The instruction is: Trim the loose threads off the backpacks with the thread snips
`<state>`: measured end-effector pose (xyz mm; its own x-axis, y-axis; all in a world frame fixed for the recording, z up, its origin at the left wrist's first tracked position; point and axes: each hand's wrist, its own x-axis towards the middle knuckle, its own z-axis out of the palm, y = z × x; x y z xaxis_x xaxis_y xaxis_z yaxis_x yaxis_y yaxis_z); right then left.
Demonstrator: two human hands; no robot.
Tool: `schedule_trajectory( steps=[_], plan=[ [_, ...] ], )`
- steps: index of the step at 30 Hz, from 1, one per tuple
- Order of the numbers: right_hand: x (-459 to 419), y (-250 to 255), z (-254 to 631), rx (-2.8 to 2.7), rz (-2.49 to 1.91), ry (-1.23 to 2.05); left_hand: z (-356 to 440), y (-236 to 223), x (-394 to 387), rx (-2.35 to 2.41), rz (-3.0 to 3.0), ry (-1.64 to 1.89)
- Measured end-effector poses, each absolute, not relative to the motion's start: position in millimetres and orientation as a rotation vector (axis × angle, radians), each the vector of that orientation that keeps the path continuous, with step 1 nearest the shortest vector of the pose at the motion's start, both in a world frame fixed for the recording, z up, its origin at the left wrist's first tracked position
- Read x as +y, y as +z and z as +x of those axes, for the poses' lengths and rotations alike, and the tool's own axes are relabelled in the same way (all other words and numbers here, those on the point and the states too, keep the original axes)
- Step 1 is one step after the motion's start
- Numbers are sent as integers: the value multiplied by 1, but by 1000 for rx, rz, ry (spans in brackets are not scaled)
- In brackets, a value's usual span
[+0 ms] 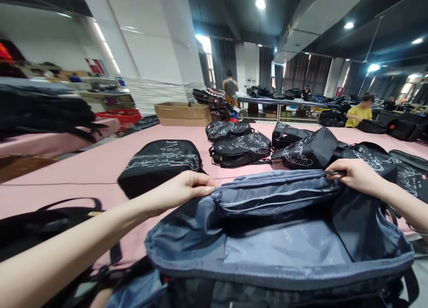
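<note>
A black backpack lies open in front of me, its blue-grey lining and an inner pocket with a pale-edged slit facing up. My left hand pinches the far edge of the opening at its left corner. At the right corner of that same edge, my right hand is closed on the backpack's rim, with a dark strip showing between thumb and fingers. The rim is stretched between both hands. The near side of the bag runs out of the bottom of the view.
Black backpacks with white line drawings, such as one at left and one in the middle, lie on the pink table. A cardboard box stands at the far edge. A person in yellow works at far right.
</note>
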<state>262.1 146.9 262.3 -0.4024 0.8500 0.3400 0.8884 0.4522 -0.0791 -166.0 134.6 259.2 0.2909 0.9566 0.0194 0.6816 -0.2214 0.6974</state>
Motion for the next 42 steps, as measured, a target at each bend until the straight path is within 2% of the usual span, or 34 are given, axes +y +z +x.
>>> schedule_trajectory(
  steps=[5, 10, 19, 33, 36, 40, 42],
  plan=[
    [154, 263, 239, -2423, -1478, -327, -161, 258, 136, 1472, 2028, 645],
    [165, 263, 232, -2308, -1682, -203, -163, 260, 137, 1560, 2120, 708],
    [178, 261, 218, -2273, -1902, -321, -164, 248, 139, 1498, 2116, 362],
    [156, 253, 218, -2234, -1952, -385, -165, 225, 125, 1442, 1952, 542],
    [154, 255, 219, -2200, -1922, -288, -162, 234, 122, 1496, 2064, 575],
    [159, 260, 219, -2215, -1807, 113, -130, 260, 117, 1598, 2404, 891],
    [163, 262, 219, -2203, -1787, 255, -105, 267, 116, 1480, 2528, 897]
  ],
)
